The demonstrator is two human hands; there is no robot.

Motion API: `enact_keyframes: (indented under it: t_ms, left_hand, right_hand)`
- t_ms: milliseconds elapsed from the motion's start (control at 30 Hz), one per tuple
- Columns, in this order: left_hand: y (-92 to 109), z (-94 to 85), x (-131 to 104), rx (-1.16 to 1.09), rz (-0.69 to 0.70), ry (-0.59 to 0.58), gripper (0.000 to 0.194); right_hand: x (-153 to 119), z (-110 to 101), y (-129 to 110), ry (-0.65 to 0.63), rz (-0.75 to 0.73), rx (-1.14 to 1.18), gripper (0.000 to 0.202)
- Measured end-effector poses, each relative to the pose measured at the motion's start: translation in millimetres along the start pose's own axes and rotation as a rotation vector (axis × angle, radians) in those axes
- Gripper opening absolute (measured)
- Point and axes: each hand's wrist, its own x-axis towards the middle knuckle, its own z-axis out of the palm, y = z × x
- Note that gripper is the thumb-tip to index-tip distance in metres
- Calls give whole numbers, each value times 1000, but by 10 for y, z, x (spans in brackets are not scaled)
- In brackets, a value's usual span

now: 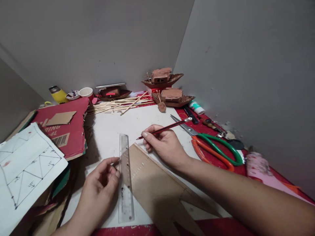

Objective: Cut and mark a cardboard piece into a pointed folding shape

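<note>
In the head view my right hand (163,144) grips a red-and-black pencil (169,126) between thumb and fingers. Its tip points left, just above the far corner of a piece of brown cardboard (157,186). My left hand (103,180) is closed at the left edge of a clear plastic ruler (126,193), thumb and index finger against it. The ruler lies lengthwise away from me and overlaps the cardboard's left edge. Short pale marks run across the cardboard near its far end. Pointed cutouts shape its near side.
Scissors (209,142) with green and orange handles lie right of my right hand. Thin wooden sticks (115,105) and brown model boats (169,96) stand at the back. To the left, a sheet with drawn triangles (31,170) rests by red cardboard (71,131). A white board (108,131) lies beneath my work.
</note>
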Motion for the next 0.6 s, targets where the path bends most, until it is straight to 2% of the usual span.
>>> enact_keyframes:
  t_ms: [100,200,367,500,533,600]
  left_hand:
    - [-11,-27,-22,249,333,29,19]
    - [-7,-12,-59,462,615,-12,28]
    - [66,12,-236,926,784,-207,47]
    - [300,-34,-406,1175,1006,-362,58]
    - [376,-23,-410,1195,1016,-395,57]
    - [505,44,-336,1235,915,-438,50]
  right_hand:
    - [-13,32,-1,-35,92,-35,13]
    - [-5,66,-5,-68,175,-37,11]
    - [42,86,-4,-55,223,-1,12]
    - [57,81,-13,-50,218,30,13]
    - [56,79,-14,-49,213,34,13]
    - [53,74,-13,-50,204,36,14]
